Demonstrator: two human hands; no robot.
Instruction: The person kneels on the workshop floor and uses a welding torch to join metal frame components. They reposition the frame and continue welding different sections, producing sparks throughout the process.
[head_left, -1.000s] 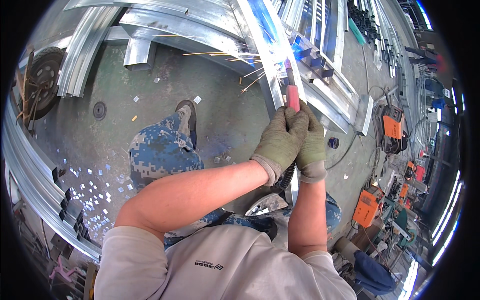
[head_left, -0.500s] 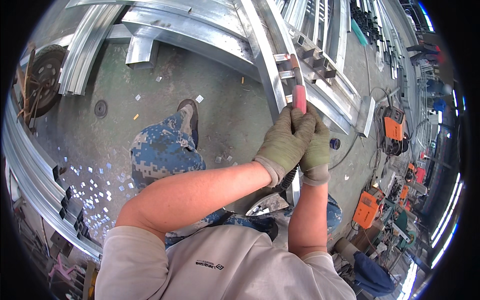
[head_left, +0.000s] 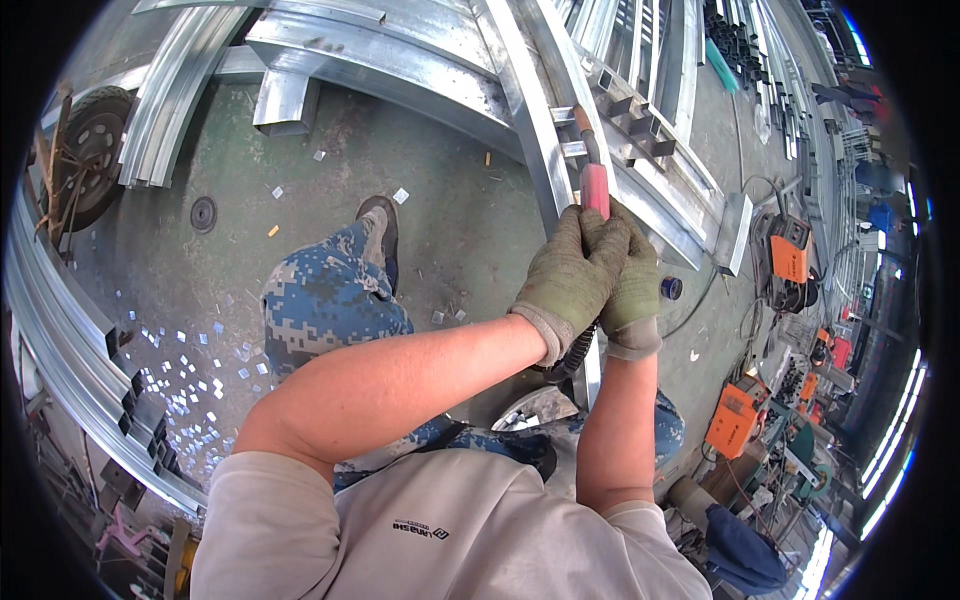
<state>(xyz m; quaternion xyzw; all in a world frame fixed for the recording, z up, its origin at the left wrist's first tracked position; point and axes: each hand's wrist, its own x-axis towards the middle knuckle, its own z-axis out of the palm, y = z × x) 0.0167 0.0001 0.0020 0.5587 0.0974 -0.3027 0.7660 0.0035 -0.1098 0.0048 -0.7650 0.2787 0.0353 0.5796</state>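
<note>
Both my gloved hands are wrapped round a welding torch [head_left: 595, 188] with a red handle, a bent dark neck and a copper-coloured nozzle. My left hand [head_left: 568, 275] is closed on it from the left. My right hand [head_left: 632, 290] closes on it from the right, pressed against the left. The fingers partly hide the grip. A black ribbed cable [head_left: 578, 352] comes out below my hands. The nozzle points away from me, over a galvanized steel frame [head_left: 535, 120] with short cross pieces; whether it touches the metal I cannot tell.
Orange welding machines [head_left: 788, 258] stand at the right with cables on the floor. A dark blue round object [head_left: 671, 288] lies right of my hands. Long steel profiles [head_left: 60, 300] line the left, near scattered small metal pieces [head_left: 195, 390]. A wheel [head_left: 92, 160] stands far left.
The torch's nozzle has shifted slightly left along the frame, and its handle has tilted a little with it. Both hands keep their hold.
</note>
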